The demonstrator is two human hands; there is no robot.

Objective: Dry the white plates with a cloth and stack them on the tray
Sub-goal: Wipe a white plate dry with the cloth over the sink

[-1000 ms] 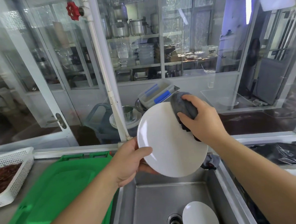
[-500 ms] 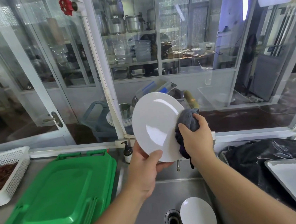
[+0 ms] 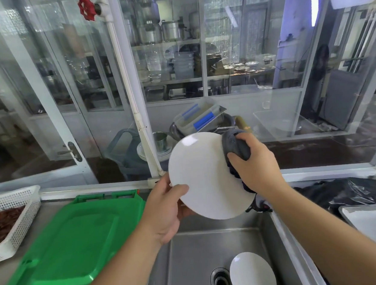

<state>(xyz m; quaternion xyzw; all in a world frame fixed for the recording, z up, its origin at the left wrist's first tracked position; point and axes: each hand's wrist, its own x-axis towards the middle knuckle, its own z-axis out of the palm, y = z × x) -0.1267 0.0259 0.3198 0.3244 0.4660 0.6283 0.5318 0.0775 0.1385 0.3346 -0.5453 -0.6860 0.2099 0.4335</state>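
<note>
Since half a second ago your cloth (image 3: 236, 145) has climbed from the plate's (image 3: 205, 176) 4 o'clock edge to its 2 o'clock edge. Your right hand (image 3: 254, 167) has its fingers curled tight around the grey cloth, pressing it on the rim. Your left hand (image 3: 165, 207) pinches the plate at 7 o'clock, thumb on its face. You hold it tilted above the sink (image 3: 191, 264). At 5 o'clock, a second plate (image 3: 252, 273) lies beside the drain (image 3: 220, 281). At 8 o'clock sits the green tray (image 3: 63, 253).

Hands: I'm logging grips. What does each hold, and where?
Left hand pinches the white plate by its lower-left rim; right hand clutches the bunched grey cloth.
</note>
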